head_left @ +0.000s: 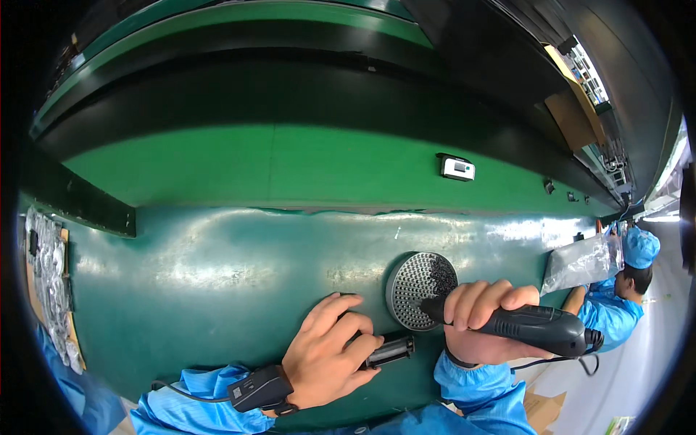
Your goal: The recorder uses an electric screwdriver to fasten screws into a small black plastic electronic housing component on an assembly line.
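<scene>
Closing around one dark-grey, rounded power tool (540, 332), a person's right grip (482, 325) is holding its tip at one round, perforated grey tray (407, 293). Dark pieces (442, 274), too small to count, are crowding its right side. The left grip (330, 351), fingers bent, is clasping one black, glossy, oblong part (393, 351) near the tray, over the green worktop (181, 312).

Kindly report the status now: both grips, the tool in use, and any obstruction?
Right grip closed around black corded electric screwdriver, nose over round perforated tray. Left grip holding black rectangular housing. Left fingers hide part of housing.
</scene>
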Motion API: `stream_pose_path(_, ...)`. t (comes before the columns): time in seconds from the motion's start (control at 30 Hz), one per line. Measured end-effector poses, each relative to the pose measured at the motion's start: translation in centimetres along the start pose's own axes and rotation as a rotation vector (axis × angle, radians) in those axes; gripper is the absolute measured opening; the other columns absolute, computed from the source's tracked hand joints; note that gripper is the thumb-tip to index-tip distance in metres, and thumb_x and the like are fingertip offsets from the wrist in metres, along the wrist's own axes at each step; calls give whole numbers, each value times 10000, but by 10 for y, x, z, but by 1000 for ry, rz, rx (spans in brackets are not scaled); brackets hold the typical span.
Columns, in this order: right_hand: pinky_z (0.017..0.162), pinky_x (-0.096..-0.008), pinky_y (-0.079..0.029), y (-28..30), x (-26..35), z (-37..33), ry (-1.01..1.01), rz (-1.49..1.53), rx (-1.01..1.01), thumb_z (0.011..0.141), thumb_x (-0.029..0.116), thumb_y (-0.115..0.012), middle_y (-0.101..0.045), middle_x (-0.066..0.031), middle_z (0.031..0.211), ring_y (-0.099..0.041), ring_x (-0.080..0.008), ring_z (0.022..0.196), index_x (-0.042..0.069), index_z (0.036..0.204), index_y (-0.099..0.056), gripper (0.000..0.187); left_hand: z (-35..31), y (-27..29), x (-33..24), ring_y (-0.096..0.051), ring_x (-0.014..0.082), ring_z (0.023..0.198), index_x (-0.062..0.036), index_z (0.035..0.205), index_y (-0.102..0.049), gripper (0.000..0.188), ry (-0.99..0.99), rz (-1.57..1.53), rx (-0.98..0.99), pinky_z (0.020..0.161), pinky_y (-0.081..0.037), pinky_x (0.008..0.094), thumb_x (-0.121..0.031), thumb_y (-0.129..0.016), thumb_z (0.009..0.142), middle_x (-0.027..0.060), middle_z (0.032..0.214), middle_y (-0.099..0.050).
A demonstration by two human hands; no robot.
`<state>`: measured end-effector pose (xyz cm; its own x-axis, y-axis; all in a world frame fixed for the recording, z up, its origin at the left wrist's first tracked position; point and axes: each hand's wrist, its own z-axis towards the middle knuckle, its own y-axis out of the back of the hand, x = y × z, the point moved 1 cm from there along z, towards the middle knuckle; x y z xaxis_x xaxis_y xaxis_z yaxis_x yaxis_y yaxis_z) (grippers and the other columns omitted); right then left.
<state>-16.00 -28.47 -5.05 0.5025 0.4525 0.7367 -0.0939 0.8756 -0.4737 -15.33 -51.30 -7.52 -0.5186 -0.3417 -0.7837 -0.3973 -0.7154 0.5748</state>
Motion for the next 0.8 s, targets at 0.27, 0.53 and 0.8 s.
stream_pose_path(0.27, 613, -460, -498, 4, -10, 15, 76, -64, 35, 912, 852, -462, -620, -157, 825, -600, -297, 671, 56, 1181, -551, 845, 3, 0, 0, -540, 353, 1289, -120, 993, -736, 446, 9, 2, 21, 1106, -441, 589, -233, -938, 611, 37, 1084, -621)
stream_pose_path(0.53, 614, -460, -500, 6, -13, 13, 50, -32, 24, 866, 907, -443, -619, -150, 813, -608, -293, 670, 58, 1173, -551, 909, 1, 2, -3, -544, 355, 1283, -118, 987, -730, 444, 15, 2, 11, 1102, -442, 583, -228, -939, 611, 38, 1079, -624)
stream_pose_path(0.8, 553, -430, -511, -4, -19, 15, 94, -125, 25, 865, 874, -509, -624, -139, 804, -614, -286, 630, 52, 1145, -543, 870, -1, -2, 2, -548, 357, 1285, -117, 996, -733, 454, 4, -8, -15, 1096, -449, 578, -209, -938, 603, 36, 1092, -628)
